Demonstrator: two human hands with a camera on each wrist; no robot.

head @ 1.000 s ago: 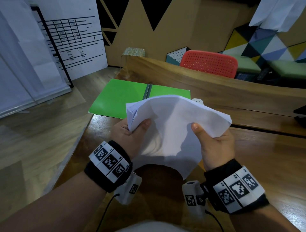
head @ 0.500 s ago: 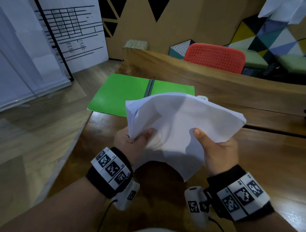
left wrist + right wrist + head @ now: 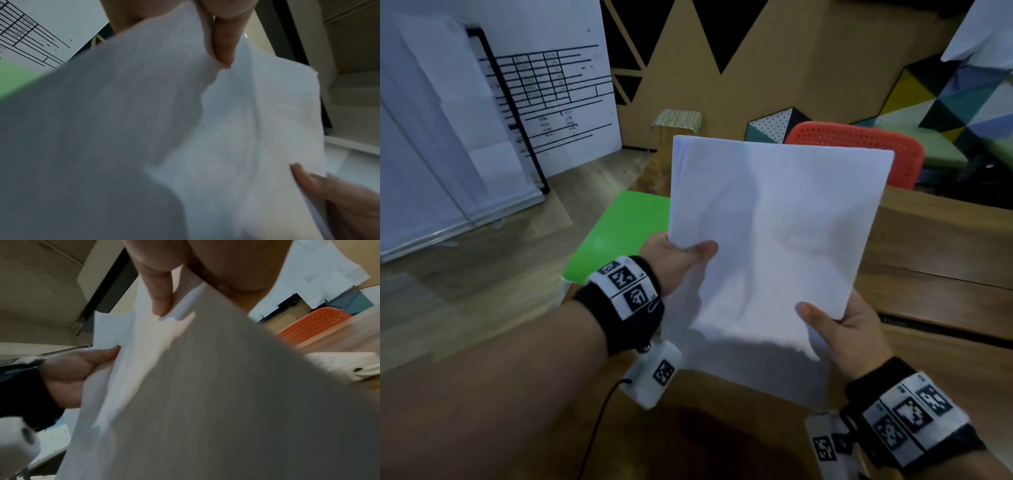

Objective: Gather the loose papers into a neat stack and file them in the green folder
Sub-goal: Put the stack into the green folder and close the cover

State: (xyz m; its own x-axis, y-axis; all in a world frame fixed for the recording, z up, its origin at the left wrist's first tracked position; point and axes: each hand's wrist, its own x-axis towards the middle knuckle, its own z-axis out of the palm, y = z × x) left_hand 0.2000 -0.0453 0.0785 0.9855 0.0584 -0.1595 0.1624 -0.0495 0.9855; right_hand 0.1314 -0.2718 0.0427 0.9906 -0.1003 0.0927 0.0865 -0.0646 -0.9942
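Note:
A stack of white papers [image 3: 774, 246] stands almost upright in the air above the wooden table, its sheets fairly even at the top edge. My left hand [image 3: 674, 260] pinches the stack's left edge, thumb on the near face. My right hand [image 3: 849, 329] pinches its lower right corner, thumb on the near face. The left wrist view shows the papers [image 3: 185, 129] with my left thumb [image 3: 224, 40] on them; the right wrist view shows the papers [image 3: 205, 386] under my right thumb [image 3: 160, 293]. The green folder [image 3: 619, 233] lies open on the table behind the stack, mostly hidden by it.
The wooden table [image 3: 945, 359] runs forward and right, with a raised wooden ledge [image 3: 941, 233] behind it. A red perforated chair back [image 3: 859, 144] stands beyond the ledge. A whiteboard with a drawn grid [image 3: 551, 96] leans at the left on the floor.
The papers have been raised from a drooping, bent bundle to a flat, nearly upright stack that hides most of the folder. Both hands rose with them, still gripping.

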